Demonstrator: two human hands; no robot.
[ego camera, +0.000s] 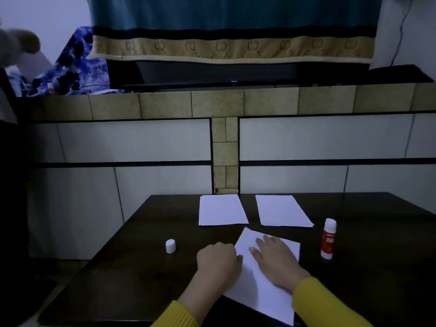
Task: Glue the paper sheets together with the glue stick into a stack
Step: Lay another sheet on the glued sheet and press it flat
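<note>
The left hand [218,259] curls at the near sheet's [266,293] 9 o'clock edge, its fingertips hidden. The right hand [277,261] covers the sheet's middle. The glue stick's [328,239] label is too blurred to read. Both sleeves [330,305] run off at 6 o'clock.

Home rm: cloth-draped TV [212,74] on tiled ledge [165,103], bedding [70,64].

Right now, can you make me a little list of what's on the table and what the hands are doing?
table: dark table
near sheet: white paper, lying askew
right hand: right hand rests flat on near sheet
left hand: left hand, fingers curled at sheet's left edge
far sheets: left pile and right pile, apart
glue stick: glue stick upright, uncapped, right of sheet
cap: white cap standing alone, left
</note>
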